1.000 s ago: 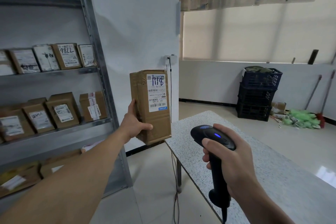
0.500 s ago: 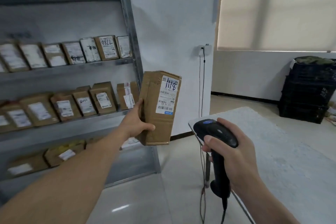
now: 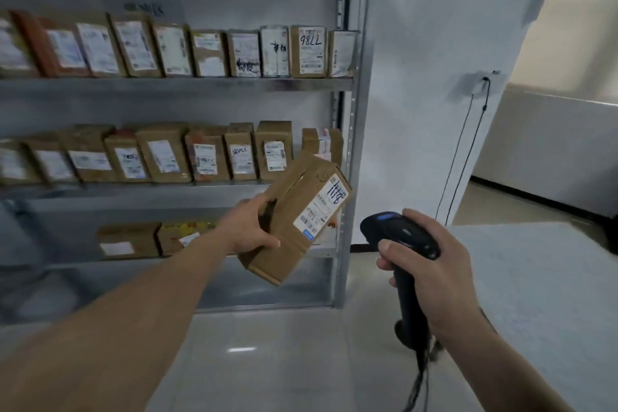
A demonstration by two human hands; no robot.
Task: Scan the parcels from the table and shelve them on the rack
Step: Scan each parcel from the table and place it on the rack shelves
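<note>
Shelving step: left hand (image 3: 249, 227) grips parcel (image 3: 301, 221), rack (image 3: 359, 144) just beyond it; right hand (image 3: 431, 264) holds scanner (image 3: 401, 234). Next likely needs a free shelf gap.

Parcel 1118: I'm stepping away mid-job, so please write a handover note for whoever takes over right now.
The left hand holds the parcel, tilted, label towards the camera, before the right end of the rack.
The right hand holds the scanner, beside the table.
Done: parcel is off the table; this view cannot confirm the scan.
Left: shelve it on the rack.
</note>
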